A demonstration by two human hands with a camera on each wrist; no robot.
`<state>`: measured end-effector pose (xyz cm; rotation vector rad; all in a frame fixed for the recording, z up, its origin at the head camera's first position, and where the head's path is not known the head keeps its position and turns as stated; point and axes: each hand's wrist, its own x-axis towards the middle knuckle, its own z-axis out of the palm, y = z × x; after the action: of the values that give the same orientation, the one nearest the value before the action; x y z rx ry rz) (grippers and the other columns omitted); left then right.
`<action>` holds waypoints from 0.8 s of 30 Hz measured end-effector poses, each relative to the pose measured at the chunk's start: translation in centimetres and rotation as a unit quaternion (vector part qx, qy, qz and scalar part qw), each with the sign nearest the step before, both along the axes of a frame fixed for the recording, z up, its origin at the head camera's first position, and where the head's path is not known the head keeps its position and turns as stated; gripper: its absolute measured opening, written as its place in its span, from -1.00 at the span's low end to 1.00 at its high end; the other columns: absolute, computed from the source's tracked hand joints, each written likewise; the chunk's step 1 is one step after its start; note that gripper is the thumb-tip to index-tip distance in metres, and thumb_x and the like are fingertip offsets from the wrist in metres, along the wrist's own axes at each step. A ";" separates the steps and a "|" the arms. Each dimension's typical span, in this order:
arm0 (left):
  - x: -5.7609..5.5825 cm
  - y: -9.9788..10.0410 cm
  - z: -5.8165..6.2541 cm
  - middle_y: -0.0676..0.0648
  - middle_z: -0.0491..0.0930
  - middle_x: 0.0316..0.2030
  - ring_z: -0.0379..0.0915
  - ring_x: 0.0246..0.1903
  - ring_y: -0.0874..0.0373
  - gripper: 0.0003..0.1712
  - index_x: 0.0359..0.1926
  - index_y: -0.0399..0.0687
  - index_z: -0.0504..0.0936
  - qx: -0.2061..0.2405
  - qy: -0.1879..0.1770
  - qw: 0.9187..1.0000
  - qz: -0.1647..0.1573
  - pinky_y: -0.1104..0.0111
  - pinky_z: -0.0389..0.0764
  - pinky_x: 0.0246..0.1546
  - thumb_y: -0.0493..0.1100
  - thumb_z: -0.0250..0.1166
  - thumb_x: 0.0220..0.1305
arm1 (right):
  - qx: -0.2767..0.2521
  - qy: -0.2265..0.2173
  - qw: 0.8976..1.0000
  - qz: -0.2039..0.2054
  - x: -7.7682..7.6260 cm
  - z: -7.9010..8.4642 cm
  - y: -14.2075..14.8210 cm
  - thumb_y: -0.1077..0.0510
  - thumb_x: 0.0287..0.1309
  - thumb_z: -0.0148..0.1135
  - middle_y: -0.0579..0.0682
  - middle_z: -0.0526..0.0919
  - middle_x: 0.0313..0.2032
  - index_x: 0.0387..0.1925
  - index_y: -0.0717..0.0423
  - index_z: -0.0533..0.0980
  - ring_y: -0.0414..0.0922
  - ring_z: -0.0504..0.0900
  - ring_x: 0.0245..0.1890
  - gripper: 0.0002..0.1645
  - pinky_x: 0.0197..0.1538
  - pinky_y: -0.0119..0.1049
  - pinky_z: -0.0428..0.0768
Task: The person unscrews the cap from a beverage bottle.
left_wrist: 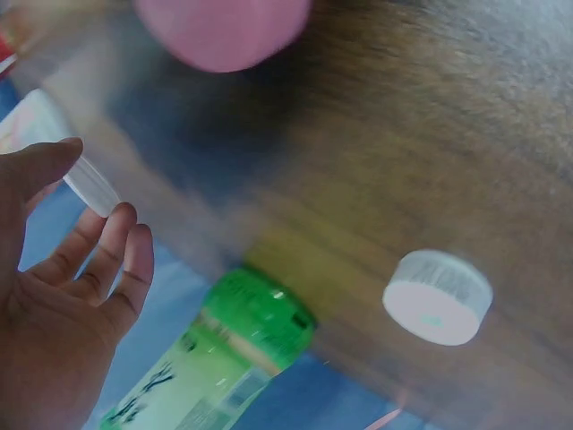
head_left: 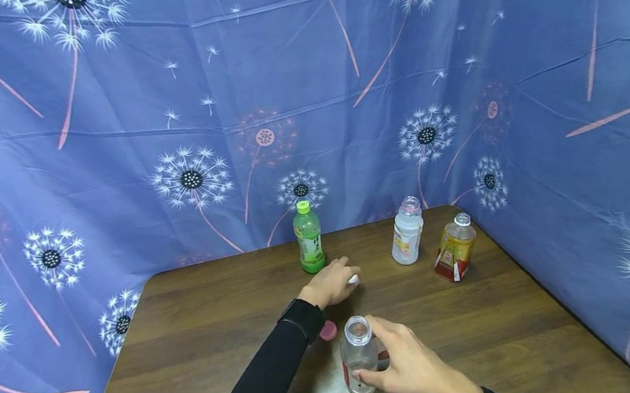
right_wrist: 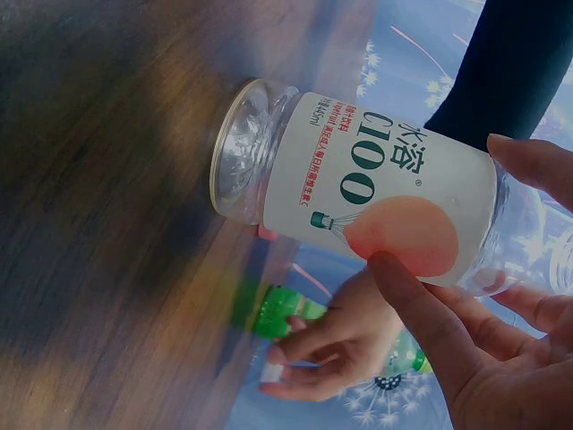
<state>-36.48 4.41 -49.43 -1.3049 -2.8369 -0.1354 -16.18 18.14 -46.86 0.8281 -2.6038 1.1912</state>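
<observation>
My left hand (head_left: 331,283) reaches over the table near the green bottle. Between its thumb and fingertips it pinches a small white bottle cap (head_left: 354,279), partly hidden by the fingers. Another white cap (left_wrist: 439,297) lies on the wood apart from that hand, out of sight in the head view. Closer to me, my right hand (head_left: 412,363) grips a clear, uncapped plastic bottle (head_left: 359,353) around its side, upright. Its label (right_wrist: 385,197) shows an orange-pink fruit and "C100". Whether its base touches the table I cannot tell. A pink cap (head_left: 328,330) lies beside the left wrist.
Near the back edge stands a green bottle (head_left: 310,242) with a green cap. Farther right are an uncapped white bottle (head_left: 407,234) and an uncapped bottle with a yellow-red label (head_left: 455,250). Blue patterned cloth (head_left: 288,63) hangs around the wooden table (head_left: 203,339).
</observation>
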 end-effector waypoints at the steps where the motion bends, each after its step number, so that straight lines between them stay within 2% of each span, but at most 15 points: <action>1: 0.2 -0.1 0.4 -0.02 0.42 -0.09 0.43 -0.10 0.08 -0.65 0.05 0.15 0.53 0.007 0.003 1.000 -0.003 0.27 0.50 -0.06 -0.02 0.24 0.23 | 0.000 -0.001 1.000 0.001 0.0 0.0 0.0 -0.08 -0.09 0.43 -0.26 0.52 -0.11 0.12 -0.28 0.28 -0.29 0.61 -0.20 -0.27 -0.35 -0.52 0.59; 5: 1.1 -0.7 2.0 0.01 0.41 -0.13 0.42 -0.15 0.14 -0.68 0.02 0.19 0.53 0.031 0.016 0.999 -0.017 0.32 0.49 -0.13 -0.02 0.25 0.22 | 0.000 -0.005 1.000 0.003 0.0 0.0 0.0 -0.09 -0.08 0.42 -0.23 0.52 -0.09 0.14 -0.25 0.27 -0.28 0.60 -0.19 -0.26 -0.35 -0.53 0.59; 11: 2.7 -1.9 3.9 0.05 0.41 -0.18 0.37 -0.26 0.25 -0.73 0.00 0.23 0.54 0.079 -0.001 0.996 -0.034 0.43 0.48 -0.24 -0.01 0.18 0.28 | 0.002 -0.009 1.000 0.002 0.0 -0.2 0.1 -0.10 -0.08 0.42 -0.24 0.51 -0.10 0.12 -0.28 0.27 -0.28 0.61 -0.19 -0.27 -0.34 -0.52 0.59; 16: 4.4 -3.1 5.4 0.07 0.40 -0.17 0.33 -0.24 0.29 -0.69 0.05 0.22 0.55 0.121 -0.020 0.992 -0.032 0.49 0.48 -0.24 -0.05 0.17 0.29 | 0.003 -0.013 1.000 -0.002 0.1 -0.4 0.1 -0.13 -0.08 0.41 -0.25 0.51 -0.08 0.17 -0.25 0.26 -0.28 0.61 -0.20 -0.23 -0.35 -0.54 0.58; 20: 5.5 -4.1 6.5 0.10 0.36 -0.19 0.30 -0.25 0.32 -0.68 0.06 0.23 0.55 0.140 -0.010 0.990 -0.028 0.52 0.46 -0.27 -0.08 0.17 0.28 | 0.001 -0.025 1.000 -0.011 0.2 -0.3 0.1 -0.17 -0.10 0.41 -0.27 0.50 -0.08 0.18 -0.27 0.25 -0.26 0.62 -0.20 -0.20 -0.37 -0.55 0.58; 24: 6.2 -4.9 7.2 0.12 0.37 -0.17 0.31 -0.24 0.33 -0.67 0.06 0.23 0.55 0.152 -0.003 0.988 -0.029 0.52 0.46 -0.25 -0.10 0.17 0.28 | -0.003 -0.017 1.000 -0.012 0.1 -0.3 0.0 -0.16 -0.09 0.41 -0.26 0.51 -0.09 0.17 -0.28 0.26 -0.22 0.62 -0.19 -0.22 -0.38 -0.56 0.57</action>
<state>-30.25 -0.46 -42.22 -1.3169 -2.6458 -0.5488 -16.07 18.17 -47.20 0.7803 -2.6282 1.2160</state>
